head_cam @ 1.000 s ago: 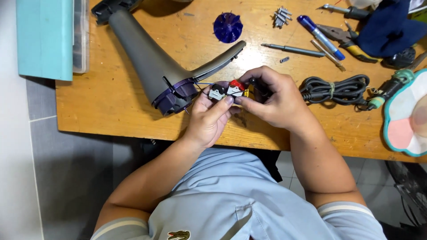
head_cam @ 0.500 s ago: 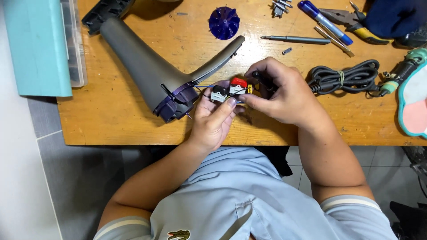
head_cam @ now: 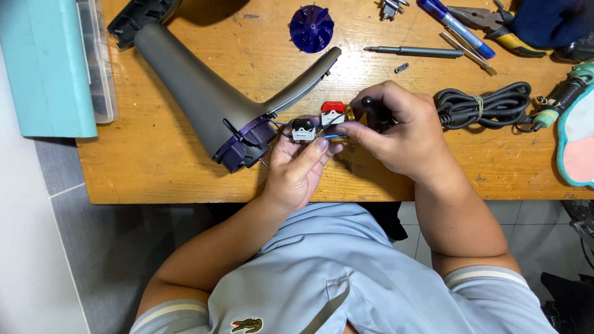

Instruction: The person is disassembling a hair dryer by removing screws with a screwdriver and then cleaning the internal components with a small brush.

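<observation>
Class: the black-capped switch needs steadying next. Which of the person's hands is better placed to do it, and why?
Probably the left hand: its fingers already cradle the black-capped switch from below, while the right hand pinches by the red-capped switch.

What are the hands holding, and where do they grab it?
The left hand pinches the black-topped switch by its underside. The right hand grips the red-topped switch at its side.
</observation>
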